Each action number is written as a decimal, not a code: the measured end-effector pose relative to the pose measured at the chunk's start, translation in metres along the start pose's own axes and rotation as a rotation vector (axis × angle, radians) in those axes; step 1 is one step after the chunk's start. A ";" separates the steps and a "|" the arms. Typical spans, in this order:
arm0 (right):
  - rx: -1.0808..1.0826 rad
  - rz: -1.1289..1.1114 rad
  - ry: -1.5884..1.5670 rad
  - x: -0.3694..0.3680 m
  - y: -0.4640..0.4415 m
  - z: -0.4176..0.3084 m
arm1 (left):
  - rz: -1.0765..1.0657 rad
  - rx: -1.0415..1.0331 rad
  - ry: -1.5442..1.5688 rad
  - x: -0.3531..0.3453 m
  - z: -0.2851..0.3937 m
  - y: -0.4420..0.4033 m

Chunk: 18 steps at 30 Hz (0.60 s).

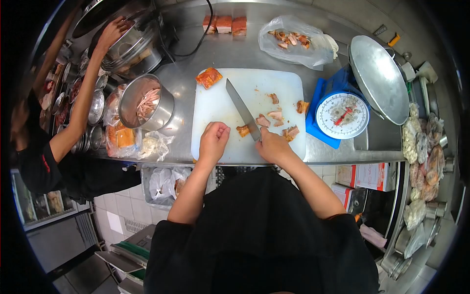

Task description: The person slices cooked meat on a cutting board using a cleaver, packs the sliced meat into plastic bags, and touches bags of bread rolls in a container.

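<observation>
My right hand (273, 146) is wrapped round the handle of a large kitchen knife (241, 105), its blade slanting up and left over the white cutting board (210, 103). Loosely curled, my left hand (214, 141) rests at the board's left front part, with nothing visible in its fingers. Right by the blade lies a small browned piece of roast pork (243, 131). Several cut pork pieces (275, 116) are scattered right of the knife. A larger chunk of crispy-skinned pork (209, 78) sits at the board's far left corner.
A blue dial scale (341, 115) with a metal pan (378, 78) stands at right. Behind the board are pork blocks (223, 25) and a plastic bag of pieces (293, 41). A steel pot of sliced meat (147, 101) is at left, where a co-worker's arm (85, 98) reaches.
</observation>
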State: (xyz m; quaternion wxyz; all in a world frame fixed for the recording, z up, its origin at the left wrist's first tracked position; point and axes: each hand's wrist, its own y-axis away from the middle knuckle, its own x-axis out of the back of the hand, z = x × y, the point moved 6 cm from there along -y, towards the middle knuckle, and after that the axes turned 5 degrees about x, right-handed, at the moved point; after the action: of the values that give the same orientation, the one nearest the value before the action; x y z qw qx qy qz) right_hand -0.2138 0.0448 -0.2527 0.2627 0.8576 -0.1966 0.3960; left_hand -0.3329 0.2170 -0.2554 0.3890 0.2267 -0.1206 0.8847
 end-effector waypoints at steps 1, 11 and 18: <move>-0.022 -0.005 -0.024 0.001 0.001 0.002 | -0.001 -0.003 0.001 0.002 0.000 0.001; -0.195 0.274 -0.187 0.081 0.102 0.038 | -0.134 -0.379 -0.068 -0.072 0.052 -0.021; -0.313 0.546 -0.177 0.120 0.180 0.064 | -0.184 -0.657 -0.363 -0.216 0.133 -0.063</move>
State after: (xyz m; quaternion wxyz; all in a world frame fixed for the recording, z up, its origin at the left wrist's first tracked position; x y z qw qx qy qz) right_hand -0.2020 -0.1504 -0.1406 0.2570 0.7536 -0.5000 0.3406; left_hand -0.1167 0.0704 -0.2448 0.4911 0.2528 -0.4436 0.7057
